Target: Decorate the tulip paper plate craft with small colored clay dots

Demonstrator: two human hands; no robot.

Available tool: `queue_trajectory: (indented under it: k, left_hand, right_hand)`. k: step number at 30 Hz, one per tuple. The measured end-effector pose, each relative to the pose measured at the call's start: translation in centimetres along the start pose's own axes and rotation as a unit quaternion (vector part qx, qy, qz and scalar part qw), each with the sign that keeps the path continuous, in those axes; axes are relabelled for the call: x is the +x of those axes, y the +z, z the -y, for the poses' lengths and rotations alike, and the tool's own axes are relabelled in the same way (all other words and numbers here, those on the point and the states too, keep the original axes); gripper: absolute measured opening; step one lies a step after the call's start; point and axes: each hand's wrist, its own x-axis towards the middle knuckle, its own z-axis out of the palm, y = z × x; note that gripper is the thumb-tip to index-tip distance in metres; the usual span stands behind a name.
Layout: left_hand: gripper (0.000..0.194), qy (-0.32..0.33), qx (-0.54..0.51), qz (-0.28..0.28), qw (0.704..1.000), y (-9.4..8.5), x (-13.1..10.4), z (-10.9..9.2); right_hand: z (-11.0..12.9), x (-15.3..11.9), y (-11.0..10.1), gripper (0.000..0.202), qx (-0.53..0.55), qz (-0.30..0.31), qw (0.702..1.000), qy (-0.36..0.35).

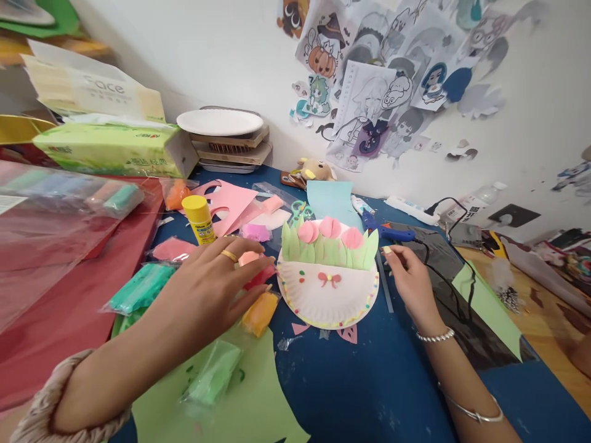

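Observation:
A white paper plate basket (323,295) lies on the blue table. It carries pink paper tulips (330,227), green paper leaves (311,250), a small red bow (329,280) and coloured dots along its rim. My left hand (212,283) reaches over bagged clay with its fingers apart, closest to a coral-red clay packet (252,271); whether it touches the packet I cannot tell. Beneath that hand is an orange clay packet (261,314). To the right of the plate, my right hand (410,280) has loosely bent fingers and nothing visible in them, near a clear glue rod (386,289).
A yellow glue stick (198,218), teal clay packet (142,288) and green clay packet (213,372) sit left. Behind are pink paper scraps (231,206), scissors (302,212) and a blue glue gun (394,232) with a black cord. A tissue pack (115,147) stands back left.

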Motion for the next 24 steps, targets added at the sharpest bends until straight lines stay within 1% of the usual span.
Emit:
queue_trajectory:
  k: [3,6,12,17,22,24]
  left_hand:
    - [0.024,-0.008,0.022,0.032,0.999,0.6,-0.2,0.4]
    - [0.025,-0.016,0.026,0.057,0.998,0.8,-0.4,0.8]
    - [0.028,-0.066,0.015,0.117,0.991,-0.2,-0.2,0.5]
    - [0.028,-0.073,0.016,0.123,0.990,-0.5,-0.2,0.3]
    - [0.034,-0.073,0.004,0.118,0.990,-0.3,-0.3,0.9]
    - [0.033,-0.073,-0.005,0.117,0.990,-0.2,-0.3,1.2]
  right_hand:
    - [-0.1,-0.5,0.3,0.038,0.010,0.030,0.999,0.018]
    - [0.3,-1.0,0.3,0.040,0.023,0.061,0.997,0.027]
    - [0.9,-1.3,0.5,0.036,0.046,0.099,0.994,0.022]
    - [1.0,-1.5,0.8,0.035,0.067,0.114,0.991,0.023]
    - [1.5,-1.7,0.7,0.037,0.092,0.113,0.988,0.042]
    - [1.6,-1.7,0.7,0.035,0.105,0.119,0.986,0.051]
